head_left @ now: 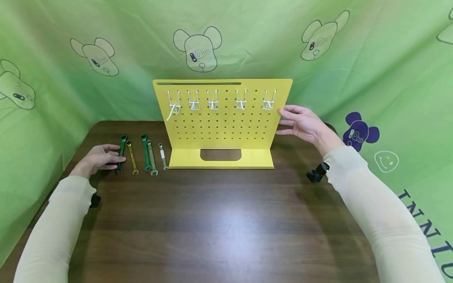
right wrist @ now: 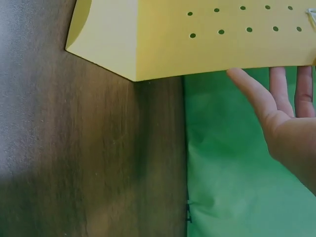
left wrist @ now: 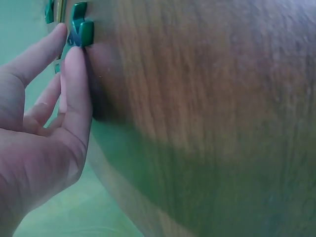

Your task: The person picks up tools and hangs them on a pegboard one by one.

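My left hand [head_left: 100, 158] is at the leftmost green combination wrench [head_left: 122, 148], its fairly straight fingers lying across the handle. In the left wrist view, fingertips are right at the open end of a green wrench [left wrist: 81, 29]. To the right on the table lie a gold wrench [head_left: 132, 157], another green wrench [head_left: 146, 151], a pale green wrench [head_left: 151, 155] and a small silver wrench [head_left: 162, 155]. My right hand [head_left: 304, 122] holds the right edge of the yellow pegboard [head_left: 219, 129], thumb at the front and other fingers behind the edge.
White wire hooks [head_left: 212, 103] hang in a row across the board's upper part; the leftmost hook [head_left: 173, 108] has a longer prong. The board stands upright on its folded base at the back of the brown wooden table [head_left: 219, 220]. A green printed curtain [head_left: 247, 31] surrounds the table.
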`<state>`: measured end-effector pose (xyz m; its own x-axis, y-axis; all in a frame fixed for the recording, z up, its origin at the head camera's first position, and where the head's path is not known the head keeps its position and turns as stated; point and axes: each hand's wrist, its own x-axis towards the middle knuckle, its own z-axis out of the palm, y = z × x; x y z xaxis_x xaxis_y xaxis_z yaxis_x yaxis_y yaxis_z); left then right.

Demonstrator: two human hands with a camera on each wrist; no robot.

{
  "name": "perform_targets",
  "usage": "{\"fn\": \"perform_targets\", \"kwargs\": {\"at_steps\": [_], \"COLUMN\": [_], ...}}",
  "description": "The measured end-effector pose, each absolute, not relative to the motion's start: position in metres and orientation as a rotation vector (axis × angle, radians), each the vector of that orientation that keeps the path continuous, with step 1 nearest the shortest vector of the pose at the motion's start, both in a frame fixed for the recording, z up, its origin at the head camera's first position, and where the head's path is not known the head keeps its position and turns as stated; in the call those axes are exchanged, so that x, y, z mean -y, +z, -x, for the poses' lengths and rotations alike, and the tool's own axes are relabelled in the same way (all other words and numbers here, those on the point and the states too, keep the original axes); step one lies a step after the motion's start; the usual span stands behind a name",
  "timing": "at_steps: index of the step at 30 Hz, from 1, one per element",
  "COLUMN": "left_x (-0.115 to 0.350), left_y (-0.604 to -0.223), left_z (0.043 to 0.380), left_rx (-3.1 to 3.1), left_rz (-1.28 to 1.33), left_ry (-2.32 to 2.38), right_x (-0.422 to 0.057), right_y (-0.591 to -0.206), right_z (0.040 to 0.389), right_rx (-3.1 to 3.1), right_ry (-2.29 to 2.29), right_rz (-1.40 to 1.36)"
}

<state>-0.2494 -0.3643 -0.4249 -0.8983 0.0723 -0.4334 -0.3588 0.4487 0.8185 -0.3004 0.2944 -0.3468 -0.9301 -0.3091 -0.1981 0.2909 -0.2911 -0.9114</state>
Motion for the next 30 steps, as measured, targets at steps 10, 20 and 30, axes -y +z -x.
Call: {"fn": "perform_targets", "kwargs": {"at_steps": [10,20,30], "left_x": [0.359,0.358,0.361], "left_y": [-0.427,-0.423,-0.420], "left_z": [0.252,0.255,0.252], "left_rx": [-2.359,-2.396,-2.385], "left_rz": [0.263,0.242,0.279], "left_ry": [1.381,1.353,1.342], "right_x": [-0.301,-0.295,-0.293], "right_y": [-0.336,-0.322,-0.318], "right_z": [0.303,0.302,0.300], "right_rx": [-1.746,-2.012,-2.034], "right_ry": [-2.059,-1.770,-1.736], "right_rz": [-0.053,-0.063,-0.063]}}
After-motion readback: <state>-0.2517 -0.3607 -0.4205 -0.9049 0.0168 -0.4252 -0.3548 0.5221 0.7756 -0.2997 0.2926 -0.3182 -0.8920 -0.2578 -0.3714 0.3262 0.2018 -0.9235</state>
